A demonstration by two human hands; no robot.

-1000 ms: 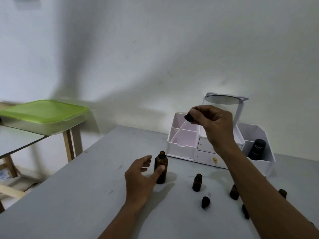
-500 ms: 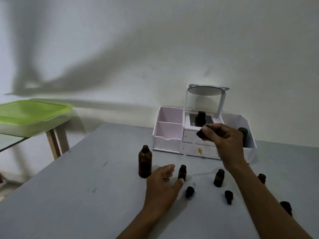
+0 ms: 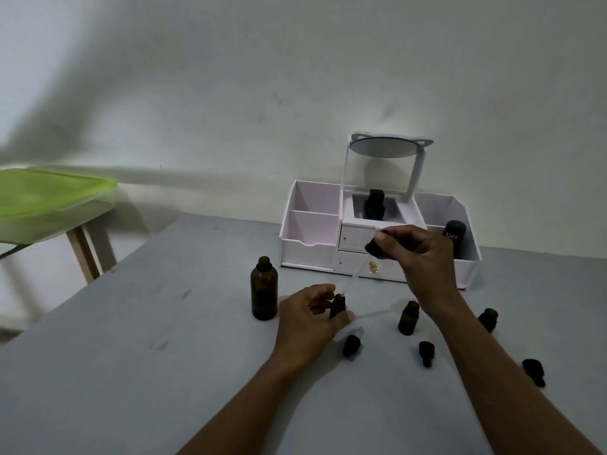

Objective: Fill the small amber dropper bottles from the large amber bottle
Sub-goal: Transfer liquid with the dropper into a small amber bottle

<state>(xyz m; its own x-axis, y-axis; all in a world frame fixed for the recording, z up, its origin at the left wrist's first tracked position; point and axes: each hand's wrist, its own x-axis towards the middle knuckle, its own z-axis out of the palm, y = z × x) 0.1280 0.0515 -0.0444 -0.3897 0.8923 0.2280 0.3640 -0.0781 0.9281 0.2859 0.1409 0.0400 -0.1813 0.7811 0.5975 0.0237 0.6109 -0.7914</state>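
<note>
Amber glass is being filled one dropperful at a time: the right hand (image 3: 418, 257) is pinching the pipette (image 3: 373, 251) by its black bulb in a closed grip. The tip is hovering at the mouth of the small dropper bottle (image 3: 337, 306), just right of the large amber bottle (image 3: 263, 290) on the table (image 3: 157, 356). The left hand (image 3: 307, 321) is gripping that small bottle. Steadying it, centring the tip and squeezing gently should be preventing spills. Half a second earlier the left hand was only reaching, and the pipette was hanging higher.
</note>
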